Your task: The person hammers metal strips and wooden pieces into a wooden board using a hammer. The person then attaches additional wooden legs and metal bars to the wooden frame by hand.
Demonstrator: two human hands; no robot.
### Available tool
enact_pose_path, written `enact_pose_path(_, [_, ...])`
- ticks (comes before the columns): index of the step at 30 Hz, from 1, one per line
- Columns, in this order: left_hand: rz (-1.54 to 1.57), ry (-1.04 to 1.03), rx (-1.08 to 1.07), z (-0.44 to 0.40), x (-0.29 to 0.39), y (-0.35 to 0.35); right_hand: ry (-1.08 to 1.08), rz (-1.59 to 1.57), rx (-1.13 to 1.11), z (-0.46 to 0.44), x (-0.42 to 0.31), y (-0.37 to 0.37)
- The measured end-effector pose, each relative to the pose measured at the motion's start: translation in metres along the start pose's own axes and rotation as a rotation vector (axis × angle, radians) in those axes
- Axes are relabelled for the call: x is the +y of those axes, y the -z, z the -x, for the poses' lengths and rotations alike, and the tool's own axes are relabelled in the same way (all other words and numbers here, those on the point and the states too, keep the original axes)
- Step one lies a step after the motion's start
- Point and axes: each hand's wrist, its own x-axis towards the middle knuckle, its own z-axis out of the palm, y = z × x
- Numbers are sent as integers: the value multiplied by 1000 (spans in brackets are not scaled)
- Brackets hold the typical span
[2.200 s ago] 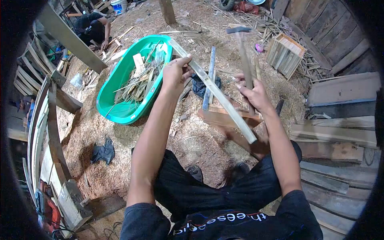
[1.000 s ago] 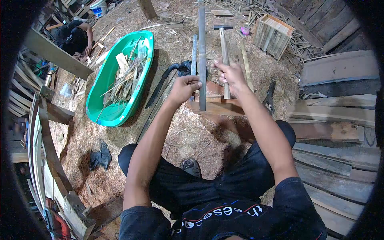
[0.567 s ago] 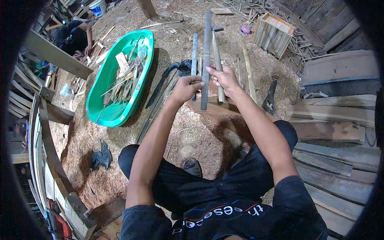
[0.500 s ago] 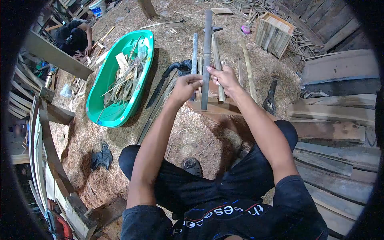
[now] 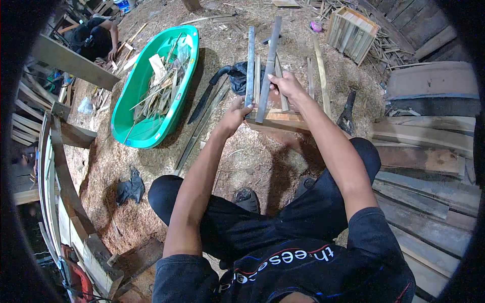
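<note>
My right hand (image 5: 287,86) is closed round a dark flat wooden strip (image 5: 270,65) and the handle of a hammer (image 5: 281,96), whose head is partly hidden behind the strip. At the near end of a bluish-grey strip (image 5: 250,65), my left hand (image 5: 236,115) has its thumb and fingers closed on the wood. Both strips reach over a low wooden block (image 5: 283,123) in front of my knees. A thin strip (image 5: 257,78) lies between them.
A green tub (image 5: 118,118) of wood scraps stands at the left, with a machete (image 5: 202,101) beside it. A slatted crate (image 5: 351,35) sits at the upper right. Stacked boards (image 5: 424,134) lie at the right. Another person (image 5: 93,38) crouches at the upper left.
My left hand has left the dark strip and taken the bluish-grey one. My right hand now holds the dark strip, tilted to the right, along with the hammer.
</note>
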Motion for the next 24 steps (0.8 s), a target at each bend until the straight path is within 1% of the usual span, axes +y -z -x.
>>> enact_pose_path(2, [11, -20, 26, 5, -6, 2, 8, 27, -11, 2, -3, -6])
enact_pose_path(5, [23, -36, -121, 6, -20, 13, -11, -26, -68, -2, 1, -11])
enact_pose_path(8, [-3, 32, -132, 19, -9, 10, 36, -1, -70, 0, 1, -13])
enact_pose_path(11, [-139, -15, -131, 27, 3, 2, 16, 25, -73, 14, -12, -15])
enact_pose_path(14, [-138, -27, -126, 24, -7, 5, 19, 41, -59, 11, -4, -16])
enact_pose_path(17, [-185, -48, -136, 24, -13, 8, -17, 14, -40, 25, -17, -21])
enact_pose_path(20, [-178, -58, -144, 26, -21, 10, -5, -16, -45, 32, -15, -21])
enact_pose_path(23, [-278, -110, -136, 41, -7, 6, 31, 9, -49, 19, 8, -18])
enact_pose_path(24, [-279, -103, -125, 45, -4, 5, -11, -3, -9, 20, 7, -19])
